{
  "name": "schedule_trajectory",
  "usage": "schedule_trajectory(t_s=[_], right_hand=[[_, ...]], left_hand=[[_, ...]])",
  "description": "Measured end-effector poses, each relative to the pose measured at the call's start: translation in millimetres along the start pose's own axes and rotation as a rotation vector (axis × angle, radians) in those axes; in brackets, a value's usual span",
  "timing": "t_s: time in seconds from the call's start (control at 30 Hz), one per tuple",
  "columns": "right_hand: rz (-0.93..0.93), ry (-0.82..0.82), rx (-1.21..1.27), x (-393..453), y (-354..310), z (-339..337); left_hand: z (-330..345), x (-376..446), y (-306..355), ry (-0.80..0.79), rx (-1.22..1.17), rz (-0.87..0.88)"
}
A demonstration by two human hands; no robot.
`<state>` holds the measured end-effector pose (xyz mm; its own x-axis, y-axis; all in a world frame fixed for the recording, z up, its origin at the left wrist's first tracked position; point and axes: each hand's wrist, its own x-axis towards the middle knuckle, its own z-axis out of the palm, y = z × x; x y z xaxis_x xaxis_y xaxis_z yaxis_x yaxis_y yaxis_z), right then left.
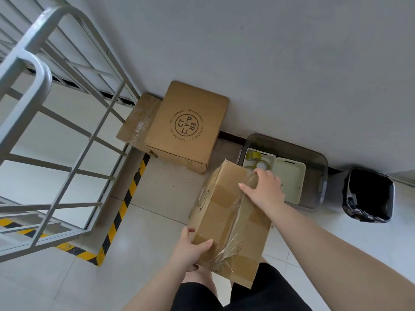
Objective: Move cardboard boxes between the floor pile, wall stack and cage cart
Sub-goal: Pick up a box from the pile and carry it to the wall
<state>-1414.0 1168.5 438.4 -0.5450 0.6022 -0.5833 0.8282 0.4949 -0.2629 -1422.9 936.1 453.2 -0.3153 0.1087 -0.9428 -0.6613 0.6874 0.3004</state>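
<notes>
Held box: we carry a taped cardboard box (pixel 231 223) clear of the floor (pixel 146 221), tilted, in front of our legs and near the wall stack.
Left hand (pixel 190 250): we grip the near lower corner, thumb on top and fingers curled underneath.
Right hand (pixel 265 189): we clasp the far upper edge, fingers wrapped over it, thumb lying along the taped seam.
Weight: we judge it light, since two corner grips hold it tilted without visible strain.
Stiffness: the corrugated walls look stiff; the far flap looks slightly crushed.
Slip risk: the clear tape down the middle is wrinkled and glossy, so we would keep to bare cardboard at opposite corners.
Wall stack: a logo-printed box (pixel 186 126) sits against the wall, overlapping a flatter taped box (pixel 138 124).
Cage cart (pixel 56 131): it stands at the left, just beside the stack.
</notes>
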Motion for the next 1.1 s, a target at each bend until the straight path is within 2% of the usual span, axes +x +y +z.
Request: schedule_trajectory(t_s=[0.07, 0.13, 0.23, 0.3, 0.37, 0.5, 0.6, 0.7, 0.8, 0.87, 1.0, 1.1], right_hand=[[-0.023, -0.036, 0.01, 2.5, -2.8, 0.7], [-0.036, 0.017, 0.083, 5.9, -4.1, 0.5], [0.106, 0.153, 0.425, 2.9, 4.0, 6.7], [0.286, 0.042, 0.673, -2.8, 12.1, 18.7], [0.347, -0.104, 0.814, -7.4, 16.8, 34.4], [0.283, -0.015, 1.028, -4.5, 14.9, 41.7], [0.218, 0.042, 1.043, -3.3, 18.3, 26.6], [0.147, 0.038, 0.928, -10.1, 25.6, 14.7], [0.15, 0.027, 0.897, -20.0, 37.5, 4.8], [0.178, 0.05, 0.964, -25.0, 52.4, -0.9], [0.221, 0.116, 1.083, -22.7, 64.3, -7.1], [0.207, 0.135, 1.056, 1.8, 53.6, -15.1]], left_hand=[[-1.9, 7.4, 5.7, -0.036, 0.057, 0.013], [-4.7, 17.4, 14.2, -0.072, 0.127, 0.072], [-10.8, 35.5, 35.8, -0.058, 0.038, 0.211], [-15.5, 48.6, 59.3, -0.033, 0.062, 0.299], [-16.2, 61.1, 82.8, -0.02, 0.139, 0.351], [-6.0, 72.1, 104.9, 0.056, 0.177, 0.442], [1.8, 64.0, 105.2, 0.106, 0.177, 0.521], [8.4, 52.1, 96.9, 0.123, 0.152, 0.547], [22.1, 41.4, 87.4, 0.1, 0.145, 0.56], [35.0, 38.4, 91.0, 0.062, 0.184, 0.596], [44.6, 42.5, 124.8, 0.016, 0.336, 0.639], [39.1, 48.0, 158.8, -0.006, 0.29, 0.625]])
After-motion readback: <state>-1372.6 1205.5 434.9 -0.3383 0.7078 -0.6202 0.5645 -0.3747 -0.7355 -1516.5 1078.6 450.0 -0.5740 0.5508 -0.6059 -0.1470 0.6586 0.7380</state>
